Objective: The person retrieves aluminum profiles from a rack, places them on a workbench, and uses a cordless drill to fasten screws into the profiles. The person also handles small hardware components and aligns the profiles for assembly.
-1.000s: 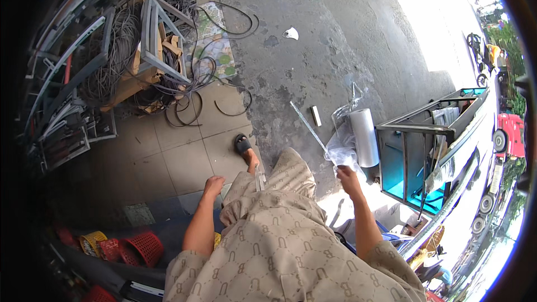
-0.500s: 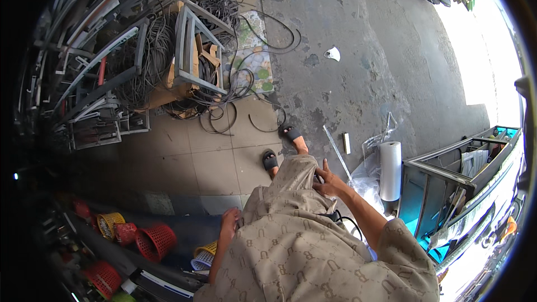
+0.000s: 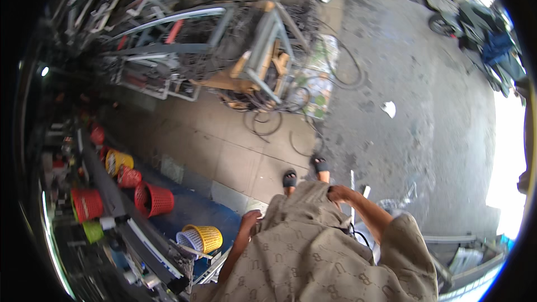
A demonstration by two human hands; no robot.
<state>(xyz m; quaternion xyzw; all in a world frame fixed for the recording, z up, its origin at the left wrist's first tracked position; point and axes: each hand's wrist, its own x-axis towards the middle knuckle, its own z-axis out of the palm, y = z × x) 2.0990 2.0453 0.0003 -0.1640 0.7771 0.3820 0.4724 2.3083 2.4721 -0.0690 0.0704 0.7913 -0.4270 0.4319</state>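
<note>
Standing on the tiled floor (image 3: 224,151) in black sandals (image 3: 305,172), the person is resting the right hand (image 3: 339,193) curled against the beige trousers (image 3: 305,204). A thin metal rod (image 3: 352,190) is lying at the hand's 3 o'clock, just beside it; whether the fingers grip it I cannot tell. The left hand (image 3: 250,220) is hanging loosely curled, holding nothing, with a yellow basket (image 3: 204,237) at its 8 o'clock.

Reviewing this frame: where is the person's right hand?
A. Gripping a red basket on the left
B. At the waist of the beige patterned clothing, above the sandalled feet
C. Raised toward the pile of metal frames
B. The right hand rests at the waist of the beige patterned clothing, just behind the black sandals, far from the red basket and the metal frames.
</note>
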